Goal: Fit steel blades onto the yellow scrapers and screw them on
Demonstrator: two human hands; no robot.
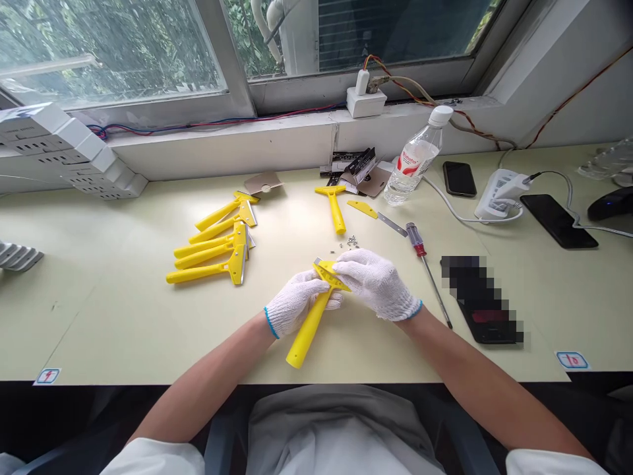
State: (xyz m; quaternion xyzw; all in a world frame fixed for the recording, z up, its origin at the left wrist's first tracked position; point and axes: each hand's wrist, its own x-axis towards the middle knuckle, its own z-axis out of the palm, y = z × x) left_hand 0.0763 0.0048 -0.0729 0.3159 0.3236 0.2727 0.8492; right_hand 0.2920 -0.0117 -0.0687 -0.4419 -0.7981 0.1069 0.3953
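Observation:
My left hand (pixel 299 300), in a white knit glove, is wrapped around the neck of a yellow scraper (pixel 310 330). The scraper's handle slants down toward the desk's front edge, and a metal blade edge shows at its head. At that head, my right hand (pixel 378 284), gloved too, has its fingers pressed together; whatever lies between them is hidden. Just beyond the hands are several small screws (pixel 352 242). Behind these lie another yellow scraper body (pixel 336 210) and a yellow piece with a metal blade (pixel 378 216). A screwdriver (pixel 426 267) rests to the right of my right hand.
Several yellow scrapers (pixel 212 247) lie grouped at left. Small black boxes (pixel 353 168) and a water bottle (pixel 414 158) stand near the wall. Phones (pixel 558 221), a power strip (pixel 502 193) and cables occupy the right side. A partly pixelated dark object (pixel 487 310) lies nearer.

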